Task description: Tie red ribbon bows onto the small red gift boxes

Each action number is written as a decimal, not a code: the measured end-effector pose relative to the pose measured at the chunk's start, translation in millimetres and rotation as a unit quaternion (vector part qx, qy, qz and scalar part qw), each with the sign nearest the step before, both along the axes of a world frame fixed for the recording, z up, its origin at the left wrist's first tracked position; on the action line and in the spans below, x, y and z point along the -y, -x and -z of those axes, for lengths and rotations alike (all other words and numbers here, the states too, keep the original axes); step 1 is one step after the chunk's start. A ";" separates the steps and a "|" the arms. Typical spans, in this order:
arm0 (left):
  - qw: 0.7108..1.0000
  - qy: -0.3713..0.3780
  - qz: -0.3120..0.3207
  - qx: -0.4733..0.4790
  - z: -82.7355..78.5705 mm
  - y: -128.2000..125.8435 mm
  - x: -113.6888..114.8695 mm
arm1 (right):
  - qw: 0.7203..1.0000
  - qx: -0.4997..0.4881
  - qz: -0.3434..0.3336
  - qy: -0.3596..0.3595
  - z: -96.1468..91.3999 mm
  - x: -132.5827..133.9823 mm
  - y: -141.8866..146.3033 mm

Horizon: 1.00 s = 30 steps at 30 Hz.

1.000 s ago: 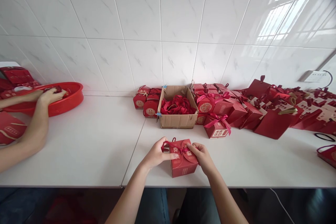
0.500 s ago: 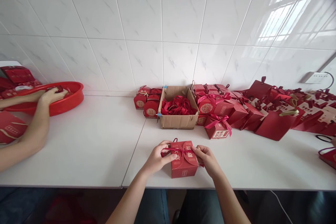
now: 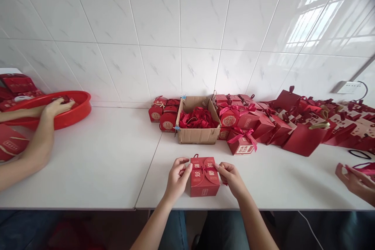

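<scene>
A small red gift box (image 3: 204, 185) with gold characters and overlapping curved flaps stands on the table in front of me. Thin red ribbon (image 3: 203, 168) crosses its top and meets at the middle. At the box's left edge, my left hand (image 3: 177, 177) is closed on one side of the ribbon, thumb against the fingers. My right hand (image 3: 232, 177) pinches the ribbon at the right edge, and a bit of it hangs below the fingers. Beyond the box stands an open cardboard box (image 3: 199, 136) holding a heap of red ribbons (image 3: 198, 118).
Finished-looking red boxes (image 3: 241, 142) with bows stand right of the cardboard box, and red gift bags (image 3: 304, 138) line the wall. Another person's hands (image 3: 60, 106) work in a red basin (image 3: 83, 109) at left. A further person's hand (image 3: 356, 181) is at far right.
My left thumb has lifted off the box top and drawn back to its left edge. My right hand stays nearly still. Another person's hand has come in at far right.
</scene>
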<state>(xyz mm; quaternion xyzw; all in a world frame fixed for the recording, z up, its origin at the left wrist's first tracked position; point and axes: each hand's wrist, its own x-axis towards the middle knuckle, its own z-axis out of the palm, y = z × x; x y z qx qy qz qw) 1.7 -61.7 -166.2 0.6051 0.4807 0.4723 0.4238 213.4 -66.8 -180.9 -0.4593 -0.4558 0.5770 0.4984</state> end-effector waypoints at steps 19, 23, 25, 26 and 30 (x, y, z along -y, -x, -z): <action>0.987 0.107 0.111 -0.046 -25.3 54.0 8.4 | 0.991 0.103 -0.077 -0.025 -7.2 30.1 -59.0; 0.980 0.121 0.128 -0.096 -39.4 81.1 11.5 | 0.985 0.152 -0.075 -0.043 -6.6 38.0 -87.2; 0.978 0.123 0.111 -0.124 -44.1 91.0 10.4 | 0.985 0.164 -0.035 -0.050 -8.5 40.2 -94.9; 0.978 0.123 0.102 -0.135 -46.0 95.2 9.6 | 0.985 0.167 -0.018 -0.049 -10.6 41.1 -97.1; 0.981 0.108 0.057 -0.149 -51.5 111.9 7.7 | 0.982 0.182 0.015 -0.036 -21.6 45.2 -101.4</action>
